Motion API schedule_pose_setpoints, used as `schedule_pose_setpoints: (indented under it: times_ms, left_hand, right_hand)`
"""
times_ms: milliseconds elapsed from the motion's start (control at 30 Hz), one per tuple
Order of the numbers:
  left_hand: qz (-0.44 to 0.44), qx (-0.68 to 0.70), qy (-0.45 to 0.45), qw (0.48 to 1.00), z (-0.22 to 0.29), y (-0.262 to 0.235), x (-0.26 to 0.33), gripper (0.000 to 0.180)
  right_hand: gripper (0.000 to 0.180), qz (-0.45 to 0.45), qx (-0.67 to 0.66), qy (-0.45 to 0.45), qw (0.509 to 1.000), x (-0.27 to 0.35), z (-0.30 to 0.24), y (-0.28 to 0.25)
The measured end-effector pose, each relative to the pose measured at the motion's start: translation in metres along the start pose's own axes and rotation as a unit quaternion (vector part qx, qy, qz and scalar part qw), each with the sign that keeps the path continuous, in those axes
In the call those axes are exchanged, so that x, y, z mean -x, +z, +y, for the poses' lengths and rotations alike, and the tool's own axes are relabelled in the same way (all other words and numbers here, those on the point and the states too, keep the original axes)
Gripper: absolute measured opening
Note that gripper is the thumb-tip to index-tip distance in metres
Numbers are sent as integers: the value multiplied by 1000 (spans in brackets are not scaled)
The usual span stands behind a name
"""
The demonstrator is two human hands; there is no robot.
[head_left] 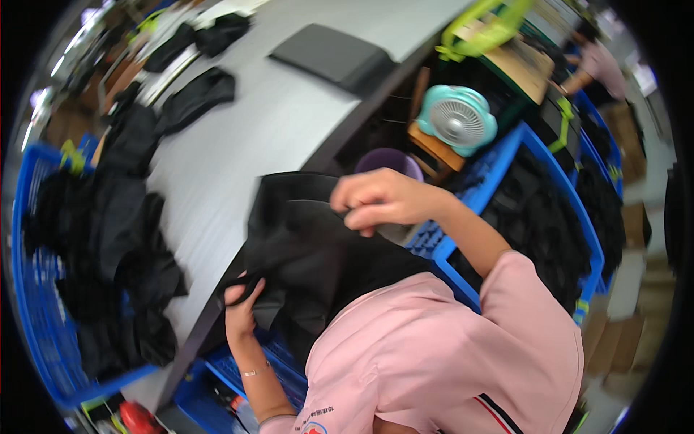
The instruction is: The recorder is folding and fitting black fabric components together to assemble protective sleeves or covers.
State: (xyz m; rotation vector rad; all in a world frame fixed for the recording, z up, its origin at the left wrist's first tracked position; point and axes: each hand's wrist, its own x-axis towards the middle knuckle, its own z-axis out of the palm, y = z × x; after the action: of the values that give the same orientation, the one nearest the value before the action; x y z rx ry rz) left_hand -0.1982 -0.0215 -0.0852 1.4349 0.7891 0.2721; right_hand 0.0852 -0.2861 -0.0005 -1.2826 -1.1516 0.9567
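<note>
A black fabric piece [300, 239] with a smooth, slightly shiny surface hangs in front of my body, over the table's near edge. Its kind I cannot make out. My right hand [387, 199] is closed in a pinch at its upper right side. Lower and to the left, my left hand [241, 309] grips the edge, with a dark fold or strap across the fingers. Part of the piece's lower end is hidden by my pink shirt.
The grey table [246, 123] carries a dark flat panel [329, 56]. Black fabric pieces [126, 210] overhang a blue crate [29, 289] at left. On the right stand a teal fan [459, 119], a purple bin [390, 160] and a filled blue crate [560, 181]. A person [603, 69] is farther back.
</note>
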Motion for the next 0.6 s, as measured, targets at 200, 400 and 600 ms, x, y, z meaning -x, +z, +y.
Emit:
schedule_pose_setpoints:
  times_ms: [200,400,600]
  left_hand:
    - [2,239,63,969,24,41,-11,40]
    - [0,258,34,966,38,112,-11,42]
    - [-201,221,29,954,13,162,-1,44]
  right_hand:
    - [67,233,48,13,971,23,40,34]
    - [91,79,-136,124,980,67,68,96]
    - [36,476,-469,74,741,77,81,81]
